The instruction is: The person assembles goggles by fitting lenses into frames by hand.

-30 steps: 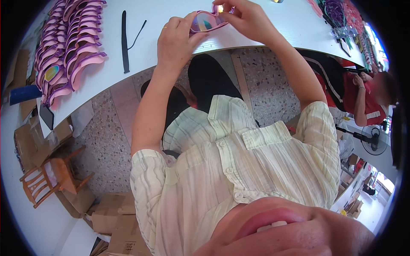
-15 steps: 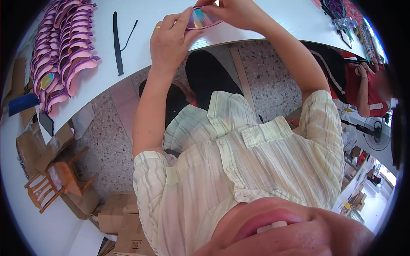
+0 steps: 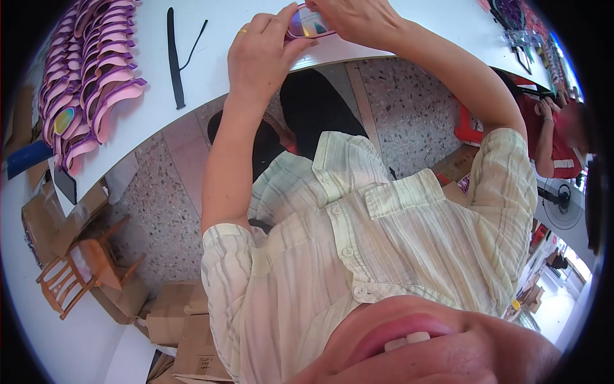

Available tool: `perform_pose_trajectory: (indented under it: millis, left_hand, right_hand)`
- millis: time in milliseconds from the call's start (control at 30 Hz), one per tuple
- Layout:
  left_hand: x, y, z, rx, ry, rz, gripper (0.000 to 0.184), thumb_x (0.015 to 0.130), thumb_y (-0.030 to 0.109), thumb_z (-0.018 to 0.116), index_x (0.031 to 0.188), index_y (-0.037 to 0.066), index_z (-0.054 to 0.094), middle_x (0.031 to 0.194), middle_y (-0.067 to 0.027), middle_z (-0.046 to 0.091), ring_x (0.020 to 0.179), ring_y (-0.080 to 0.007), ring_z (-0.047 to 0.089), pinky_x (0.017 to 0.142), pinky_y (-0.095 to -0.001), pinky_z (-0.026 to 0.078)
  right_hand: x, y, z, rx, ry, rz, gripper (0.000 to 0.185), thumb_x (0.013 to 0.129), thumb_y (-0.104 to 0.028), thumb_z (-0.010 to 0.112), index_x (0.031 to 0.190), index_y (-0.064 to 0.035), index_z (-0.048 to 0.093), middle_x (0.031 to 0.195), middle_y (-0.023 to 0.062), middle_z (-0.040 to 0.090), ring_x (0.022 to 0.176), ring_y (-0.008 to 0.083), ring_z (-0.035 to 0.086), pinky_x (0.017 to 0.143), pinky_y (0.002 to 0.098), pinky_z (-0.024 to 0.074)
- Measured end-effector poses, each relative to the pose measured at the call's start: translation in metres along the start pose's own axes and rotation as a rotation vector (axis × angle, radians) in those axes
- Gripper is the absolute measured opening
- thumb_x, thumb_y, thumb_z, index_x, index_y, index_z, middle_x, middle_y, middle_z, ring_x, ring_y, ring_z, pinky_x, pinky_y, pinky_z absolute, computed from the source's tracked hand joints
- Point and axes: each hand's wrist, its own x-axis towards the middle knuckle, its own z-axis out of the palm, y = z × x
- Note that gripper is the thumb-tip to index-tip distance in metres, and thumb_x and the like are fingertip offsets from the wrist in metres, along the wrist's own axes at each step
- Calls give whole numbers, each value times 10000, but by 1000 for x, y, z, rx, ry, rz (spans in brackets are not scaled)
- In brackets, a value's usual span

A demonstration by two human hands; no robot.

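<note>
Near the top edge of the view, a pair of pink-rimmed goggles [image 3: 311,25] with a shiny rainbow mirrored lens is held just over the table's front edge. My left hand [image 3: 259,61] grips its left end, thumb below and fingers above. Against its right upper rim my right hand [image 3: 361,22] is closed, with the fingertips partly cut off by the frame edge. To the left, on the white table [image 3: 211,38], lies a flat black strip [image 3: 174,61] with a thin black cord-like piece [image 3: 194,46] beside it.
Stacked rows of pink and purple goggle frames [image 3: 96,83] fill the table's left end, near a dark phone-like slab [image 3: 66,185] and a blue object [image 3: 29,160]. A wooden chair [image 3: 80,275] and cardboard boxes [image 3: 173,320] stand lower left. Another person in red [image 3: 543,141] is at the right.
My right hand and forearm have swung a little down and to the right, the elbow moving outward. The goggles have tilted and shifted slightly, still between both hands. The view has shifted slightly.
</note>
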Motion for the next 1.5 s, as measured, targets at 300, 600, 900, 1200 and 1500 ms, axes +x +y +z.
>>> perform_pose_trajectory:
  millis: [300,600,900,1200,1500]
  left_hand:
    - [2,2,-8,-101,-153,-105,630,756,259,876,1329,93,676,871,-99,576,732,-265,605,667,-381,509]
    - [5,1,-7,-82,-181,-180,591,779,245,873,1311,63,691,851,-105,573,720,-236,591,678,-347,503]
    - [28,0,-19,-255,-372,-436,541,791,238,875,1260,31,704,915,-117,617,766,-206,599,721,-325,496]
    - [1,4,-2,-144,-211,-425,693,710,353,917,1300,78,680,1040,-138,645,922,-285,671,823,-357,561]
    - [-21,2,20,53,6,5,614,777,301,884,1317,98,674,1068,-83,618,934,-233,650,788,-345,571]
  right_hand:
    - [-29,3,-17,544,221,223,135,885,-122,737,1010,-100,692,941,116,664,765,323,689,650,413,561]
    - [-47,-6,-28,-147,286,-310,234,783,-151,645,1009,-88,637,862,48,579,694,192,628,575,340,476]
    - [-9,8,-31,-377,174,-629,132,769,-173,640,826,-57,613,735,40,539,603,169,579,513,307,466]
    - [-56,2,0,-188,61,-328,377,922,-140,733,1284,-120,630,917,87,669,834,226,702,708,363,567]
    - [-13,-12,-60,470,111,159,191,868,-142,695,1016,-23,715,920,185,714,827,375,692,757,436,553]
